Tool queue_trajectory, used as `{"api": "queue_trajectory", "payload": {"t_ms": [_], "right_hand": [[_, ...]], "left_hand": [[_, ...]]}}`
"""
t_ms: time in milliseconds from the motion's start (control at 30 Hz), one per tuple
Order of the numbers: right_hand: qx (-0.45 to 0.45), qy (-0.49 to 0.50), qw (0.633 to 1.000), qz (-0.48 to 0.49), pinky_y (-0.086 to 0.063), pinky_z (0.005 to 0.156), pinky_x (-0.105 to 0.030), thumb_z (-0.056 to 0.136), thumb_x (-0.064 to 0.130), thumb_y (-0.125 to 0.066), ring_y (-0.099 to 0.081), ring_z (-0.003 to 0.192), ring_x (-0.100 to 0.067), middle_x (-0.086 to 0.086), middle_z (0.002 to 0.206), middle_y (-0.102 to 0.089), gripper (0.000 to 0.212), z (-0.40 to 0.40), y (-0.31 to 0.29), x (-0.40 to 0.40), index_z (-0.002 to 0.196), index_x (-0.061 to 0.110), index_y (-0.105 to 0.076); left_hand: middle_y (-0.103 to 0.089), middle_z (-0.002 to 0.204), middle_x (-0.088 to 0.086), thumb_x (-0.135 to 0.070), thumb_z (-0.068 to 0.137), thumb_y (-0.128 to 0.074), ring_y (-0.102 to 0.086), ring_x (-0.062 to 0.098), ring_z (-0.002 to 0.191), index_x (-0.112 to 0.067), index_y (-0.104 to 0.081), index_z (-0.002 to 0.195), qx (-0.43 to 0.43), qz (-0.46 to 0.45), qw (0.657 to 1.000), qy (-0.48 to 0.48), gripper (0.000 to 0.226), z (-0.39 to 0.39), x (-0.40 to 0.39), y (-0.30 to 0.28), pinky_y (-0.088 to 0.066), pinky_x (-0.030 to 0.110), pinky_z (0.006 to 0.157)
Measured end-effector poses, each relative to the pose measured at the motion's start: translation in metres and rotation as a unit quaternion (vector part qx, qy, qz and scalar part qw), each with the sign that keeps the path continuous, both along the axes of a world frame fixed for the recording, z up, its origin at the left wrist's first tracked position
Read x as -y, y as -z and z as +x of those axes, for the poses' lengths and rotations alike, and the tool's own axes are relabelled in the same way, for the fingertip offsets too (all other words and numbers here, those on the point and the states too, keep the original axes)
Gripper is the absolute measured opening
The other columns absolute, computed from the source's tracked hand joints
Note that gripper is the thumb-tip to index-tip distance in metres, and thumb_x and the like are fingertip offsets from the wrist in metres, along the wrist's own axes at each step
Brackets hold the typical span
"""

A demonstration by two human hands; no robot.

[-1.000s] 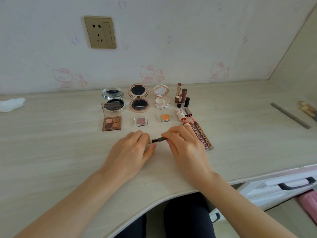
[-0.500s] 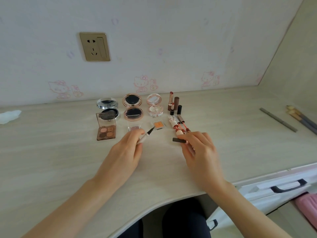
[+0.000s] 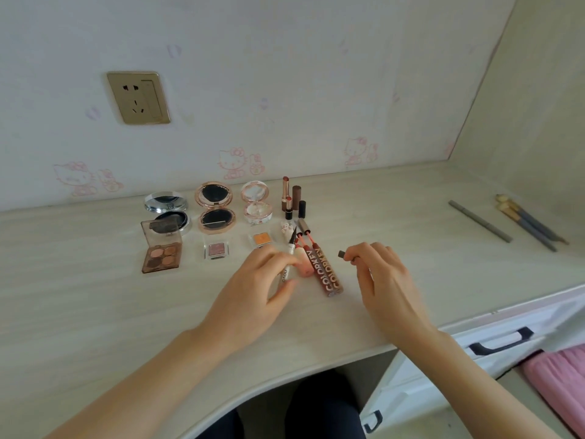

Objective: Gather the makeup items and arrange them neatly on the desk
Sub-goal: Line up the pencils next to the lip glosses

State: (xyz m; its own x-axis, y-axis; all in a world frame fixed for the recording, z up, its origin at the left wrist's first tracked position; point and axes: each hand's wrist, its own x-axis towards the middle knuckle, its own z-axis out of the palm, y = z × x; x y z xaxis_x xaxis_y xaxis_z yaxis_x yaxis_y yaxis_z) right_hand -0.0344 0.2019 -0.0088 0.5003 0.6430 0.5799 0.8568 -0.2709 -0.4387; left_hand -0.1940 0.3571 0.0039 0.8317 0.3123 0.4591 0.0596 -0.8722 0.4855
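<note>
Makeup lies in tidy rows on the pale wooden table below a wall with cartoon-cat wallpaper and a brass socket. At the back stand three open compacts: a silver one, a rose-gold one and a pink one, with two uncapped lipsticks and their dark caps just to their right. In front sit an open brown eyeshadow palette, a small pink eyeshadow pan and an orange one. The left hand has its grip narrow round a white eyeliner pen, whose dark tip points away toward the wall, just beside two brown lip gloss tubes that lie side by side on the table. The right hand pinches the small dark pen cap between fingertips, held apart from the pen, to the right of the tubes. Far right, well apart, lie a grey pencil and several brushes. A drawer with a dark handle shows below the table edge.
</note>
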Motion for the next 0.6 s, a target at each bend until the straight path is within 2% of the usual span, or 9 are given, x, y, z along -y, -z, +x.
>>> {"api": "queue_trajectory", "payload": {"t_ms": [100,167,233,400,533,600], "right_hand": [[-0.030,0.003,1.000,0.000,-0.042,0.065,-0.018,0.095,0.006,-0.051,-0.054,0.085,-0.014,0.008,0.095,-0.056,0.017,0.013,0.003,0.008,0.099,0.018,-0.063],[-0.046,0.007,0.999,-0.008,-0.048,0.071,-0.023,0.095,0.007,-0.051,-0.056,0.090,-0.014,0.008,0.100,-0.057,0.018,0.024,0.005,0.013,0.102,0.018,-0.064],[-0.052,0.009,0.998,-0.017,-0.052,0.075,-0.031,0.094,0.007,-0.052,-0.058,0.092,-0.014,0.006,0.103,-0.058,0.021,0.036,0.006,0.017,0.107,0.018,-0.064],[-0.035,0.018,0.998,-0.051,-0.051,0.074,-0.038,0.095,0.012,-0.053,-0.057,0.089,-0.019,0.001,0.092,-0.065,0.018,0.063,0.003,0.018,0.105,0.016,-0.067],[-0.020,0.030,0.996,-0.081,-0.048,0.074,-0.034,0.095,0.015,-0.054,-0.055,0.095,-0.019,0.003,0.096,-0.067,0.018,0.076,0.005,0.015,0.108,0.016,-0.066],[-0.014,0.031,0.995,-0.097,-0.048,0.074,-0.036,0.096,0.017,-0.053,-0.054,0.097,-0.018,0.004,0.098,-0.067,0.019,0.078,0.006,0.015,0.109,0.017,-0.066]], "left_hand": [[-0.038,0.112,-0.024,-0.042,0.082,-0.063,-0.039,-0.006,0.111,-0.032,-0.050,0.126,-0.032,-0.020,0.999,0.026,0.047,0.021,0.009,-0.001,-0.028,0.003,0.093],[-0.033,0.119,-0.022,-0.050,0.077,-0.067,-0.033,0.000,0.117,-0.032,-0.041,0.134,-0.066,-0.027,0.996,0.047,0.065,0.038,0.016,-0.002,-0.026,0.005,0.098],[-0.032,0.123,-0.018,-0.051,0.075,-0.070,-0.026,0.003,0.123,-0.032,-0.035,0.138,-0.095,-0.012,0.993,0.063,0.075,0.055,0.023,-0.005,-0.028,0.018,0.103],[-0.037,0.114,-0.017,-0.060,0.076,-0.064,-0.026,0.008,0.118,-0.030,-0.035,0.138,-0.142,0.058,0.986,0.059,0.075,0.095,0.038,-0.012,-0.028,0.026,0.100],[-0.046,0.128,-0.003,-0.064,0.078,-0.053,-0.028,0.020,0.122,-0.023,-0.039,0.136,-0.233,0.145,0.961,0.017,0.072,0.118,0.042,-0.012,-0.026,0.034,0.100],[-0.048,0.127,0.002,-0.064,0.078,-0.051,-0.030,0.023,0.121,-0.020,-0.044,0.132,-0.264,0.168,0.950,0.008,0.070,0.125,0.043,-0.012,-0.027,0.037,0.099]]}}
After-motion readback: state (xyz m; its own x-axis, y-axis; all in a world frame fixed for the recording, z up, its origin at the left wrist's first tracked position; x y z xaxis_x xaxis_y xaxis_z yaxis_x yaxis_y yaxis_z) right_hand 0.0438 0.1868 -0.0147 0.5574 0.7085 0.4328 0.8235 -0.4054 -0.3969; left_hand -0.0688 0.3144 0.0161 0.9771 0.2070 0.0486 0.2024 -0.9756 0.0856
